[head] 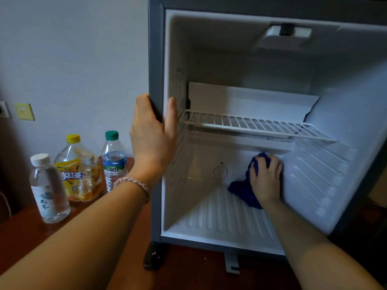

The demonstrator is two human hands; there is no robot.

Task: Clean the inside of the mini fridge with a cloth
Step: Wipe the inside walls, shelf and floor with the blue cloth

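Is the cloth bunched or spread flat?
Bunched: the blue cloth is wadded under the right hand against the fridge's back wall.

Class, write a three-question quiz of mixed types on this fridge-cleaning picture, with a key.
1. True or false: the right hand presses the cloth against the fridge's back wall, below the wire shelf.
2. What does the left hand grip? A) a bottle B) the fridge's edge C) the shelf
3. How many bottles stand beside the fridge?

Key: 1 true; 2 B; 3 three.
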